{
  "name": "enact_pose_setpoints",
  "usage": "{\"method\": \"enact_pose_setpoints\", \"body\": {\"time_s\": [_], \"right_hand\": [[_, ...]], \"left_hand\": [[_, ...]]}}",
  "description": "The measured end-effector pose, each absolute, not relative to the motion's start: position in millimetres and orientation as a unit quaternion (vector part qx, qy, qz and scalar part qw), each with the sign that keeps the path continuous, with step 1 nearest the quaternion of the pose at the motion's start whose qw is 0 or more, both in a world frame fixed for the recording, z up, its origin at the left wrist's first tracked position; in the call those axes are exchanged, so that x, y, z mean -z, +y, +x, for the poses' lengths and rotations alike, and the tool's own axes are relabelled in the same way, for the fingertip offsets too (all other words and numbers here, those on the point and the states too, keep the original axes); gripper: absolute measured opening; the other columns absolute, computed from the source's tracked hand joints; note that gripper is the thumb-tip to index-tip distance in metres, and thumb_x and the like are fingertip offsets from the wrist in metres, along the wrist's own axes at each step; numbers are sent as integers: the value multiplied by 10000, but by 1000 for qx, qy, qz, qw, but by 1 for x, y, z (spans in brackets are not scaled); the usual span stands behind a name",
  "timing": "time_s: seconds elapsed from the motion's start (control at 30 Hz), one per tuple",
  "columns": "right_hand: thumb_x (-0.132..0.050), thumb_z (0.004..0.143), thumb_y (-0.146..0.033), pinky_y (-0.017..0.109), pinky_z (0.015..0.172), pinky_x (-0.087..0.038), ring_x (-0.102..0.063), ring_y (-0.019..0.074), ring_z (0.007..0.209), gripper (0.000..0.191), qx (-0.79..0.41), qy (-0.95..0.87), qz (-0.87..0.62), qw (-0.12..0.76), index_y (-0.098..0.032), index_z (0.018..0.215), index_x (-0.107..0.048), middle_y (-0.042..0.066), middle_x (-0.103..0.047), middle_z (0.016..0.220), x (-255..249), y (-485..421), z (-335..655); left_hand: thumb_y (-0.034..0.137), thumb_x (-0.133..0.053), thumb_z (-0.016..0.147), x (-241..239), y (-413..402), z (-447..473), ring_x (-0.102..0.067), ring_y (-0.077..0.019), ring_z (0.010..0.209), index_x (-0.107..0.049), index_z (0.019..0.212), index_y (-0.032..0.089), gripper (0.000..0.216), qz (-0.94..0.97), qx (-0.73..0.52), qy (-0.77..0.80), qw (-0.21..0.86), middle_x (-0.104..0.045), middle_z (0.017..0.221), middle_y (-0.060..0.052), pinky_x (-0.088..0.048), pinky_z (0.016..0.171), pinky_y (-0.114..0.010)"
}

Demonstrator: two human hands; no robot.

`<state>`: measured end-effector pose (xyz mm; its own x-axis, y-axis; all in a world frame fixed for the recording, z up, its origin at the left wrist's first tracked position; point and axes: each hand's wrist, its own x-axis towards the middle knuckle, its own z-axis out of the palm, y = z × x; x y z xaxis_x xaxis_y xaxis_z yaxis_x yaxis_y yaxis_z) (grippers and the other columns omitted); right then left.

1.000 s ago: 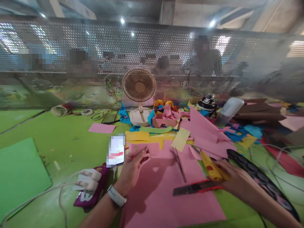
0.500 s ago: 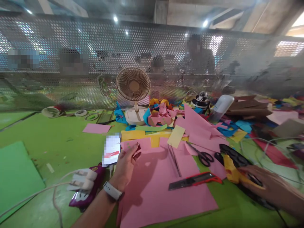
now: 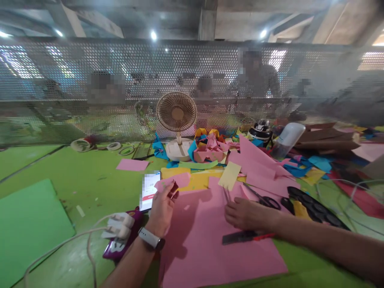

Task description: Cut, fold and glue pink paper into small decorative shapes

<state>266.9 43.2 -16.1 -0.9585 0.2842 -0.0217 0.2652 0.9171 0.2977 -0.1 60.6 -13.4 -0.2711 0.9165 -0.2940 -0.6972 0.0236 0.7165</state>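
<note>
My left hand (image 3: 163, 206), wearing a watch (image 3: 151, 239), is closed on a small pink paper piece (image 3: 177, 181) held above the sheets. My right hand (image 3: 243, 214) reaches in from the right, its fingers closed around metal tweezers (image 3: 227, 194) lying on a large pink paper sheet (image 3: 204, 256). Just below that hand rests a utility knife (image 3: 238, 237), partly covered by it. A pale yellow paper piece (image 3: 230, 175) lies at the tweezers' far end. Black-handled scissors (image 3: 268, 202) are to the right.
A phone (image 3: 150, 192) and a purple pouch (image 3: 123, 244) with white plugs (image 3: 120, 225) lie left. Behind stand a fan (image 3: 177, 114) and a heap of folded paper (image 3: 211, 148). A black tray (image 3: 318, 204) is right, a green sheet (image 3: 33, 228) far left.
My right hand has moved left from the yellow piece at the black tray to the tweezers. My left hand still holds the pink piece. The view has shifted slightly.
</note>
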Motion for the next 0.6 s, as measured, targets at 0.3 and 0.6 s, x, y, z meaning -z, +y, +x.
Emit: {"method": "enact_pose_setpoints", "body": {"time_s": [0.3, 0.6], "right_hand": [[-380, 899, -112, 279, 655, -364, -514, 150, 715, 174, -100, 969, 197, -109, -173, 856, -536, 35, -575, 776, -3, 74, 270], [-530, 746, -187, 257, 675, -419, -571, 193, 905, 290, 31, 928, 368, -54, -186, 1035, -541, 68, -571, 1051, -11, 97, 236]], "left_hand": [[135, -715, 647, 14, 62, -7, -628, -89, 687, -619, 799, 156, 181, 146, -679, 399, 598, -678, 777, 13, -481, 639, -208], [134, -720, 622, 13, 62, -4, -622, -89, 655, -604, 769, 155, 189, 151, -683, 406, 588, -673, 734, 23, -470, 629, -210]]}}
